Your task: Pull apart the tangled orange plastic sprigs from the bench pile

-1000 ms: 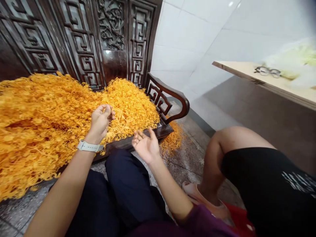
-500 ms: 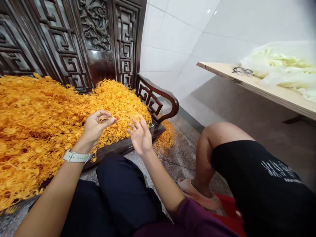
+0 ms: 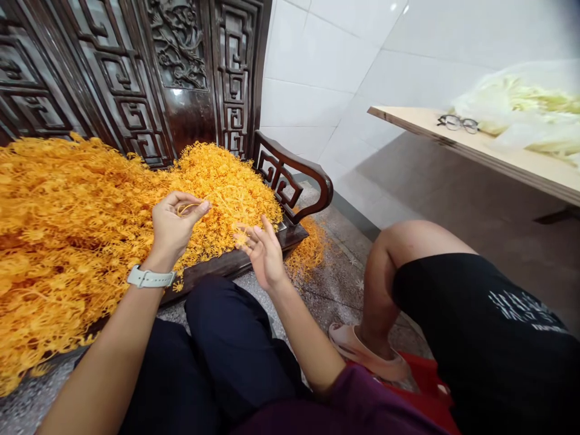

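Observation:
My left hand (image 3: 176, 220) is closed in a pinch on a thin orange plastic stem (image 3: 182, 209), which loops inside the fingers. To its right, my right hand (image 3: 265, 251) has its fingers apart and slightly curled, palm turned up. Small orange flower-like tips show at its fingertips; whether they touch the fingers I cannot tell. Both hands are above the front edge of a big heap of orange plastic flower sprigs (image 3: 90, 211), which covers the seat of a dark carved wooden bench (image 3: 190, 121).
The bench's curved armrest (image 3: 312, 172) rises beyond my right hand. More orange sprigs (image 3: 308, 244) lie on the speckled floor beside it. A wooden tabletop (image 3: 417, 124) at right bears glasses (image 3: 457, 124) and a clear bag (image 3: 539, 96) of pale pieces. Another person's bent leg (image 3: 385, 272) is close on my right.
The view has shifted a little. My right hand has moved slightly down and away from my left hand, its fingers turning. My left hand keeps its pinch on the stem.

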Motion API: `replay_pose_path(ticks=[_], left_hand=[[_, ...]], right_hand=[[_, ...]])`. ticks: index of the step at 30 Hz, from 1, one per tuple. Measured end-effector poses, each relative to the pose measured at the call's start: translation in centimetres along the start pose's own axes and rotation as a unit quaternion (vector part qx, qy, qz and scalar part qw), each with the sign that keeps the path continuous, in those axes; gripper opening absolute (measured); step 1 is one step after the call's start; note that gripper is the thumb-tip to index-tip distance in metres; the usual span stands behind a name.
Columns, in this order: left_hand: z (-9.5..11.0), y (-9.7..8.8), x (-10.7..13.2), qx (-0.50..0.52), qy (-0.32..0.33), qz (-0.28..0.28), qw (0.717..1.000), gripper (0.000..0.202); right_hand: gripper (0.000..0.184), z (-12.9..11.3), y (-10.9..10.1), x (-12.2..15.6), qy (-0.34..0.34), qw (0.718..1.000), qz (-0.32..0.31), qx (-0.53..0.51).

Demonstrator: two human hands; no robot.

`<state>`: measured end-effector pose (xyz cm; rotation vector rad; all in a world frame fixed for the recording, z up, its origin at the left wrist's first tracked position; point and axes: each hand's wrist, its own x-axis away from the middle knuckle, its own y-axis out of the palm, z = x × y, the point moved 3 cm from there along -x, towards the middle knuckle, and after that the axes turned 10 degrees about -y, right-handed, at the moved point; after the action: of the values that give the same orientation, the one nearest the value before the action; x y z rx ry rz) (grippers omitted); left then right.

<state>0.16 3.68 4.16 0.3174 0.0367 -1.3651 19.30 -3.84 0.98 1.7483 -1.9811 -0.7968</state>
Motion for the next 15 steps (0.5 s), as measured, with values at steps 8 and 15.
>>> replay_pose_path(ticks=[8,15], left_hand=[[0.4,-1.1,0.0,-0.06,0.011,0.015,0.998,0.035],[0.9,0.2,1.3,-0.135,0.03,-0.059,0.989,0.034]], right_hand=[[0.059,-1.5,0.8,-1.7,-0.01,0.999,-0.023,-0.034],[0.07,-1.2,1.0,-3.1,-0.036,0.996,-0.043,0.069]])
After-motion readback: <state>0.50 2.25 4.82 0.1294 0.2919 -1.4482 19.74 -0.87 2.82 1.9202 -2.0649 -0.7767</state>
